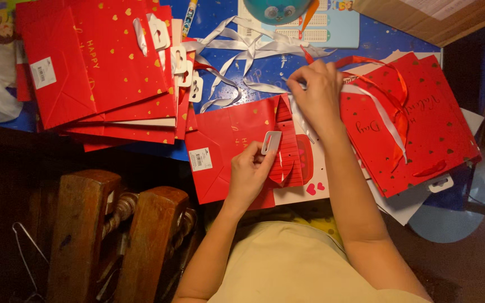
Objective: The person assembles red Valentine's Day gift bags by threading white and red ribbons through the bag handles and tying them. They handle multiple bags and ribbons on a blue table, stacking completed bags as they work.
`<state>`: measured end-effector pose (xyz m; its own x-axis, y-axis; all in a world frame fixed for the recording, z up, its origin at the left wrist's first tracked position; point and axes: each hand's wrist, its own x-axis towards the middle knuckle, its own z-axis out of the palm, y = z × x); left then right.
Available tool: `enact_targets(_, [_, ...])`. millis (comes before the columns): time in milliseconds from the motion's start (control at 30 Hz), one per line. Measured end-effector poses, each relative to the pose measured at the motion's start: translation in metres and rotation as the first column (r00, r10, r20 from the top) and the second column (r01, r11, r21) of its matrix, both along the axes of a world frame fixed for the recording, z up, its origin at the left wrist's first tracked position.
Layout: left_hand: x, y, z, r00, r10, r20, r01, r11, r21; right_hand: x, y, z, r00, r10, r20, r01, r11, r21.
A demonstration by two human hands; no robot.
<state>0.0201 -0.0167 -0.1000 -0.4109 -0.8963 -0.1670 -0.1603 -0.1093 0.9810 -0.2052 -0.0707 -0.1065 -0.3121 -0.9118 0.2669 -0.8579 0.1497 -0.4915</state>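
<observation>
Red paper gift bag with gold hearts [225, 148] lies flat on the blue-covered counter [377, 42], centre of view, just ahead of the person's torso; long axis runs left-right, base with the white sticker to the left, open mouth to the right. Left hand [248, 174] rests on the bag's lower right part, fingers curled shut on the folded edge next to a white plastic hang tab [271, 142]. Right hand [316, 92] is above the bag's mouth, fingertips pinched closed on a white satin ribbon [377, 112] that runs diagonally down-right. The ribbon crosses a second flat red gift bag with an orange-red ribbon handle [422, 129], which lies just right of the right forearm, tilted, with white paper sheets [405, 205] under it. Upper left: fanned stack of flat red gift bags [96, 67], white hang tabs along its right edge, well apart from the hands. Loose white ribbons [242, 50] are tangled on the counter between the stack and the right hand. Teal round object [279, 10] at top edge, brown cardboard [428, 19] at top right. Dark wooden chair back [119, 230] at lower left, below the counter edge. Nothing sits between the hands and the bag.
</observation>
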Motion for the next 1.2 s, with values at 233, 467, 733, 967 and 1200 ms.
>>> enact_targets(233, [0.001, -0.002, 0.000, 1.000, -0.016, -0.020, 0.015, 1.000, -0.023, -0.041, 0.007, 0.000, 0.984, -0.126, -0.125, 0.109, 0.985, -0.136])
enact_targets(467, [0.005, -0.004, -0.003, 0.999, -0.041, -0.012, 0.041, 0.999, 0.022, -0.030, -0.008, -0.002, 0.981, -0.115, -0.158, 0.092, 0.985, -0.146])
enact_targets(733, [0.003, -0.004, -0.001, 0.998, -0.053, -0.014, 0.054, 0.995, 0.082, -0.012, 0.036, 0.043, 0.274, 0.240, 0.931, 0.101, 0.956, -0.276])
enact_targets(967, [0.006, -0.002, 0.004, 0.997, -0.072, 0.007, 0.071, 0.997, 0.024, 0.022, 0.107, 0.060, 0.473, 0.092, 0.876, -0.030, 0.996, -0.088])
enact_targets(1200, [0.021, -0.011, -0.002, 0.968, -0.228, -0.109, 0.240, 0.964, 0.118, 0.052, 0.117, 0.067, 0.856, 0.182, 0.484, -0.251, 0.965, 0.082])
